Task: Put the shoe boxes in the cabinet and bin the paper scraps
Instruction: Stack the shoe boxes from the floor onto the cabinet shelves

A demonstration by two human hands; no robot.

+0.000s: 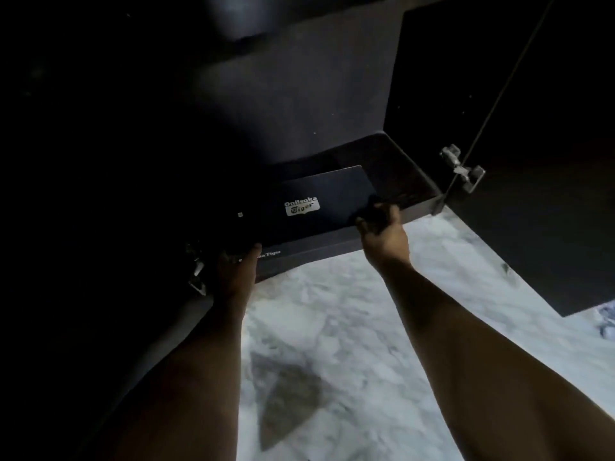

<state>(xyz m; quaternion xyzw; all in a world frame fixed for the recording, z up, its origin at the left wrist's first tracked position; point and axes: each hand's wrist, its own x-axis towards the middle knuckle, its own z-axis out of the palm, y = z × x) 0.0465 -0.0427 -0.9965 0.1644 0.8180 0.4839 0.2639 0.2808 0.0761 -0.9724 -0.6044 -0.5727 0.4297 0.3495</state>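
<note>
A dark navy shoe box (319,207) with a white "Onitsuka Tiger" label on its lid lies half inside the dark cabinet (402,171), on its bottom shelf. The near end of the box sticks out over the shelf's front edge. My left hand (234,271) holds the box's near left corner, thumb on top of the lid. My right hand (382,231) grips the near right corner, fingers curled over the lid's edge. The cabinet's interior is very dark and its left part is hidden in shadow.
The cabinet's right door (532,211) stands open, with a metal hinge (462,168) at its inner edge. Another hinge (196,274) shows at the left by my left hand. Pale marble floor (332,327) lies below my arms.
</note>
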